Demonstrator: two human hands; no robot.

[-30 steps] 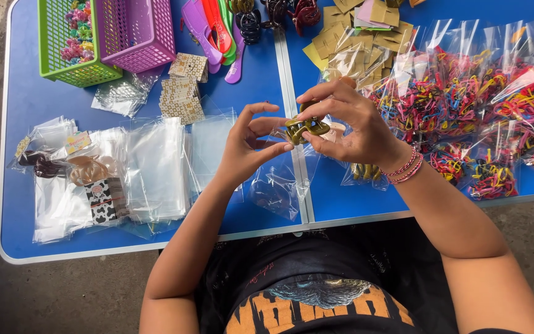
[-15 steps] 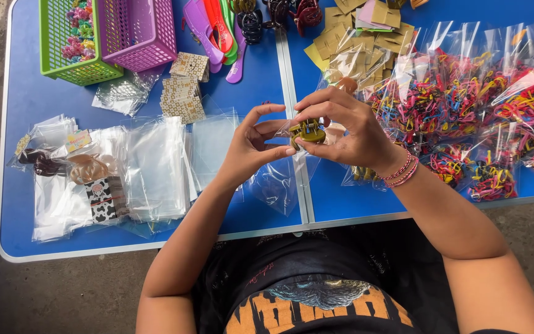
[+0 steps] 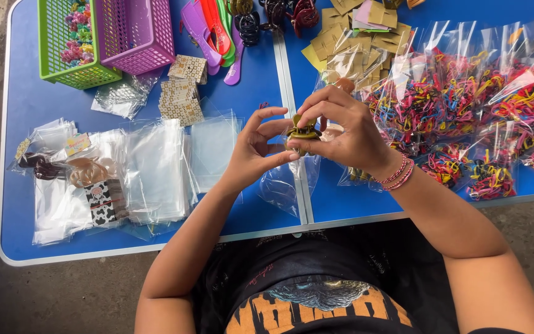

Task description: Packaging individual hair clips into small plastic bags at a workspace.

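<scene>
Olive-green plastic claw clip (image 3: 303, 132) sits over table centre, pinched between left hand (image 3: 256, 151) and right hand (image 3: 347, 133) fingertips. Clear plastic sleeve (image 3: 292, 179) hangs at 6 o'clock. Step judged bagging; next calls for steady grip.

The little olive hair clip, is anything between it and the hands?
No. Both the left hand and the right hand pinch the olive hair clip directly with bare fingertips, above a clear bag.

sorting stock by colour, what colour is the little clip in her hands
Olive green hair clip, pinched between both hands; the head view shows it.
</scene>
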